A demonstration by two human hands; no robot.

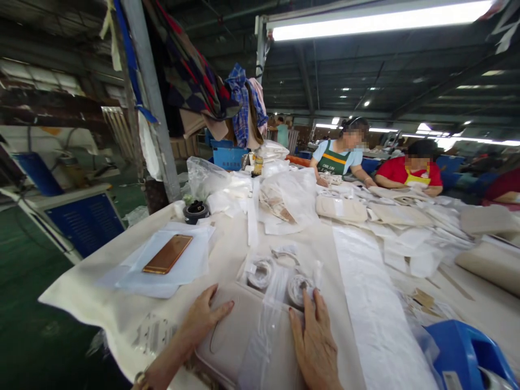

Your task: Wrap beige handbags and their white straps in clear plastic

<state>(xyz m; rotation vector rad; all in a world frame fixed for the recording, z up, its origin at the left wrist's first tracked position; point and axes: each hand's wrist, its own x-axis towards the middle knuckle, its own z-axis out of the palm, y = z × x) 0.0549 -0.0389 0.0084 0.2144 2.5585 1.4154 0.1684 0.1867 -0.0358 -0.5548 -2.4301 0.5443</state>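
On the table (93, 271), nearest the viewer, a bag (233, 346) lies between the left hand (205, 317) and the right hand (316, 338); two coils (265, 276) sit just behind it; to the left, a phone (168, 254) rests on overlapping sheets (193, 271), with a roll (196, 214) behind; a plastic object (455, 352) lies front right; two people (335, 162) are across the table, back right; garments (239, 103) hang back left; a lamp (382, 21) spans overhead.

A gold-toned bracelet (141, 381) sits on the otherwise bare left forearm (173, 349).
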